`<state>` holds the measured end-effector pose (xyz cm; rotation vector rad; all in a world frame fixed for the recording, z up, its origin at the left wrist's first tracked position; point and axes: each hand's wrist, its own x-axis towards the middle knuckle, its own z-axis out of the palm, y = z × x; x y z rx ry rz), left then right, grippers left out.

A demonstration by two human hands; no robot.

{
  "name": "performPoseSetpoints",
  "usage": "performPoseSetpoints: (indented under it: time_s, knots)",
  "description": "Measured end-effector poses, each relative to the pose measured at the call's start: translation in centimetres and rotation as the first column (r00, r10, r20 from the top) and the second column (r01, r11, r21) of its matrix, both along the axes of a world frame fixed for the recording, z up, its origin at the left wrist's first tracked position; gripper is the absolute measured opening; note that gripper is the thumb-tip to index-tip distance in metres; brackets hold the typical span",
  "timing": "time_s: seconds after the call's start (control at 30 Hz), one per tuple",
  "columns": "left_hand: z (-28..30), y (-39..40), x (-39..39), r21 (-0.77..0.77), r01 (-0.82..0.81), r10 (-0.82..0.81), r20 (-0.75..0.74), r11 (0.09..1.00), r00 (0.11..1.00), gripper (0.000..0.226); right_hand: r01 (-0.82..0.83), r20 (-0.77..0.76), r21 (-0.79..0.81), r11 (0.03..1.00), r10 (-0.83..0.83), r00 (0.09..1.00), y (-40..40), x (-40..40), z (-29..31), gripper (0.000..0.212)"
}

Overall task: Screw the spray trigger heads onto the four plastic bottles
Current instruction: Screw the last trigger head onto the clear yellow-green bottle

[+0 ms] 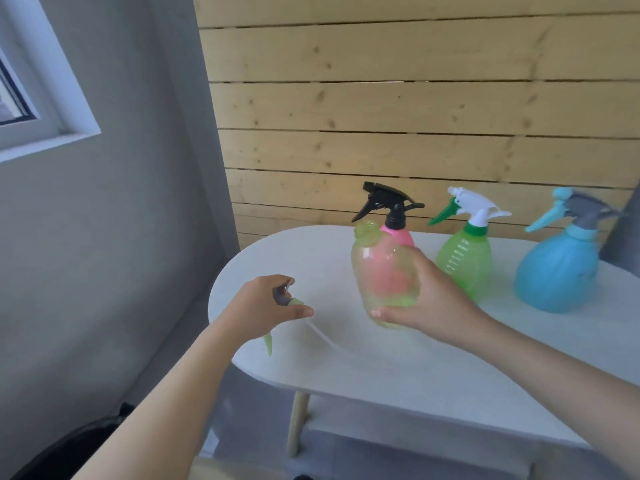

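My right hand (pixel 433 303) grips a clear yellow-green bottle (pixel 384 271) with an open neck, tilted left and lifted above the white table (pixel 381 368). My left hand (pixel 263 310) holds a grey and green trigger head (pixel 285 299); its green lever hangs below my hand and its clear tube (pixel 325 337) trails right over the table. Behind the held bottle stands a pink bottle (pixel 401 237) with a black trigger head (pixel 384 200). Right of it are a green bottle (pixel 465 261) with a white and green head (pixel 471 206), and a blue bottle (pixel 557 271) with a blue and grey head (pixel 575 207).
The oval table rests on a wooden leg (pixel 298 424) against a wooden plank wall (pixel 415 98). A grey wall with a window (pixel 34 88) is on the left. A dark object (pixel 623 233) stands at the table's far right, a black shape (pixel 69 448) lies on the floor at lower left.
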<state>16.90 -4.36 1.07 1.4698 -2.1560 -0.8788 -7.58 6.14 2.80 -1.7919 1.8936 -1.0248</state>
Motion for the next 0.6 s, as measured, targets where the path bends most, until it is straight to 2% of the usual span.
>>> performPoseSetpoints:
  time_s: [0.2,0.4,0.6]
  knots:
    - [0.8,0.5,-3.7,-0.001,0.008,-0.008,-0.118,1.0,0.993,0.073,0.112,-0.228,0.067,0.991,-0.094,0.969,6.0,-7.7,-0.2,0.097]
    - [1.5,0.9,-7.2,-0.019,0.006,-0.01,-0.22,1.0,0.975,0.066,0.208,-0.211,0.015,0.978,-0.201,0.957,8.7,-12.9,-1.1,0.092]
    - [2.0,0.8,-8.9,-0.069,0.012,-0.027,-0.214,0.998,0.976,0.057,0.234,-0.29,-0.002,0.972,-0.225,0.93,9.3,-14.5,-1.4,0.09]
